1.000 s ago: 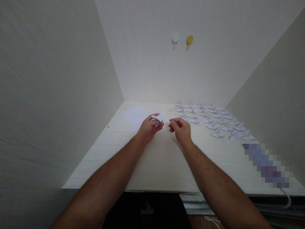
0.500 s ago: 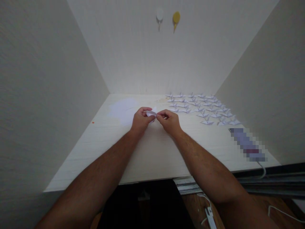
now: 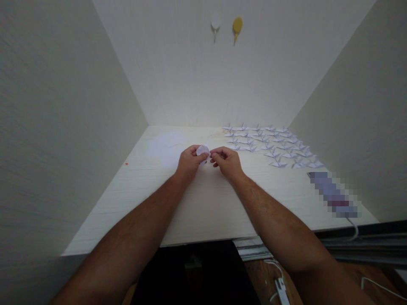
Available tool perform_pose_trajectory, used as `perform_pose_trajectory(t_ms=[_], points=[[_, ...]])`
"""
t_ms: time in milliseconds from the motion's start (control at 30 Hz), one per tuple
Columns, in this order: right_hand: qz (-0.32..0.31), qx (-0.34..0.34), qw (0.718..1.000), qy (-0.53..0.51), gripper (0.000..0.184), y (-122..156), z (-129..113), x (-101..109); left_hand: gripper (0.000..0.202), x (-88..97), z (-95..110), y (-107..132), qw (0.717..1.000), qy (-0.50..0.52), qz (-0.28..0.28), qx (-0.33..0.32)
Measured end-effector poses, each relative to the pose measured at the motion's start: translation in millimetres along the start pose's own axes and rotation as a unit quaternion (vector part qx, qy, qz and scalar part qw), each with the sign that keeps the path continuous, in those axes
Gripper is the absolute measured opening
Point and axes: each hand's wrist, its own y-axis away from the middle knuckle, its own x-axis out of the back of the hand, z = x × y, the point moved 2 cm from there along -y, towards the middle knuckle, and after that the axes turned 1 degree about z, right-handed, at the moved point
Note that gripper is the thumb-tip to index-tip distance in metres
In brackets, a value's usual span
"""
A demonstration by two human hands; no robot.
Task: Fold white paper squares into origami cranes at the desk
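My left hand and my right hand meet above the middle of a pale wooden desk. Between their fingertips is a small folded piece of white paper. The left hand's fingers curl round it; the right hand pinches its right edge. Both forearms reach in from the bottom of the view.
Several folded white paper cranes lie in rows at the back right of the desk. A sheet of pale paper lies at the back left. A blurred-out object with a cable sits at the right edge. Walls close in on three sides; two hooks hang on the back wall.
A second ago the hands were apart, with the paper in the left hand only. The right hand has since closed in on the paper. The camera tilted down.
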Motion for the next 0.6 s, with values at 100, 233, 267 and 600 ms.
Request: perform_pose_trajectory(t_ms=[100, 233, 267, 600], points=[[-0.010, -0.007, 1.000, -0.029, 0.019, -0.5, -0.3, 0.2, 0.027, 1.0, -2.5, -1.1, 1.000, 0.003, -0.014, 0.000], [-0.017, 0.005, 1.000, -0.020, 0.029, 0.4, -0.9, 0.7, 0.026, 0.2, -3.9, -0.4, 1.000, 0.013, -0.008, 0.007], [-0.017, 0.011, 1.000, -0.008, 0.031, 0.5, -0.7, 0.7, 0.026, -0.3, -3.9, 0.1, 1.000, 0.018, -0.004, 0.012], [-0.012, 0.005, 1.000, 0.004, 0.034, -2.6, 3.9, 3.1, 0.013, 2.2, 5.7, 0.5, 0.997, -0.078, -0.013, -0.015]])
